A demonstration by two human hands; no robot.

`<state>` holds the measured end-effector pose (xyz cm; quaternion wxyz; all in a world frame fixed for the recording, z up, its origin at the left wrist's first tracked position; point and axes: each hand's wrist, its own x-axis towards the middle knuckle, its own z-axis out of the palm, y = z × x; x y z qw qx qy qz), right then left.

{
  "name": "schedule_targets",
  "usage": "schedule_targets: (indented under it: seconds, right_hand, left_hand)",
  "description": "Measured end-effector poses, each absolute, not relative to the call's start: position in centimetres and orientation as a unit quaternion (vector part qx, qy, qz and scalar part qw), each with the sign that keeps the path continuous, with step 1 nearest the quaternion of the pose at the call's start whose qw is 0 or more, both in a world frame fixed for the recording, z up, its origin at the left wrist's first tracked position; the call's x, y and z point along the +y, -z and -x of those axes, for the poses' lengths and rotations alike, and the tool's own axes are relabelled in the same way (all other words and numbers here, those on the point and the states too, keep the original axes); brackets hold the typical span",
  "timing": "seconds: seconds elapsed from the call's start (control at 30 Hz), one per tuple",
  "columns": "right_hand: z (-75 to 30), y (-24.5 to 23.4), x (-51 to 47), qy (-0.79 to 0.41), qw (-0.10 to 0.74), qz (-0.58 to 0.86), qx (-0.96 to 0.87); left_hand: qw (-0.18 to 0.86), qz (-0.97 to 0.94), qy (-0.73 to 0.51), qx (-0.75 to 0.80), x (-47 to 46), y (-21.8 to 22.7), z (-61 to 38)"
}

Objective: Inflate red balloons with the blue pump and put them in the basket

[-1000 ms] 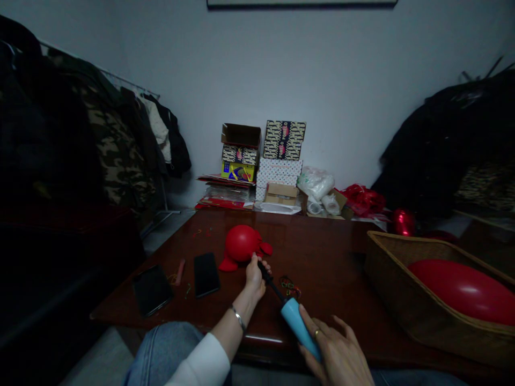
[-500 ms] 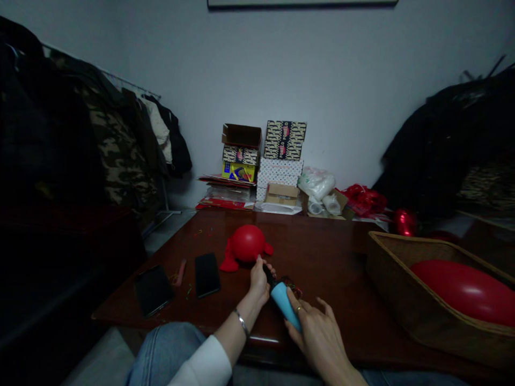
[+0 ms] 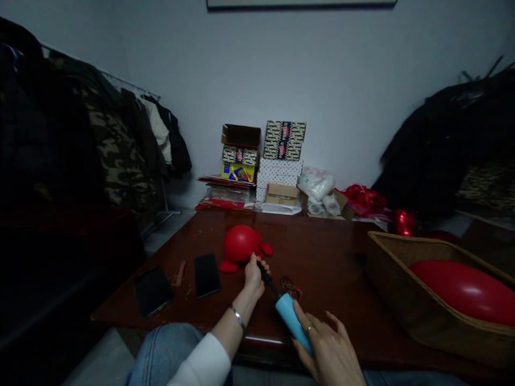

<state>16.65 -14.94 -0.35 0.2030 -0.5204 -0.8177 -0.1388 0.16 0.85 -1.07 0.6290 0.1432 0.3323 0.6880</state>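
Note:
A hand balloon pump (image 3: 290, 316) with a light blue barrel and a black end slants across the table's front. My left hand (image 3: 254, 276) is closed round its black end, beside the neck of a partly inflated red balloon (image 3: 239, 244); the exact join is hidden by my fingers. My right hand (image 3: 330, 343) grips the blue barrel between thumb and fingers. A dark rod shows between the black end and the barrel. Flat red balloons (image 3: 228, 266) lie around the round one. Just beyond the barrel lies a small tangle of coloured ties (image 3: 290, 287).
To the left lie a black phone (image 3: 207, 275), a dark tablet-like device (image 3: 153, 291) and a small pinkish stick (image 3: 181, 272). A wicker basket (image 3: 402, 305) on the right holds a large red balloon (image 3: 462, 289). Boxes (image 3: 280, 174) and plastic bags (image 3: 317, 182) stand at the back.
My right hand has drawn the blue barrel back toward me and to the right, baring more rod. The left hand has shifted slightly left, and the round balloon has moved left too.

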Motion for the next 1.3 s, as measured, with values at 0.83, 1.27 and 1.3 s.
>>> schedule_targets:
  seconds: [0.83, 1.27, 1.3]
  right_hand:
    - [-16.4, -0.3, -14.5, 0.105, 0.183, 0.552, -0.807]
    - [-14.3, -1.8, -13.3, 0.052, 0.163, 0.585, -0.793]
    - [-14.3, -1.6, -13.4, 0.053, 0.166, 0.584, -0.793]
  left_hand:
    - [0.647, -0.144, -0.674, 0.325, -0.1, 0.9, -1.3]
    - [0.652, -0.143, -0.67, 0.326, -0.3, 0.8, -1.8]
    - [0.651, -0.142, -0.671, 0.326, -0.3, 0.8, -1.7]
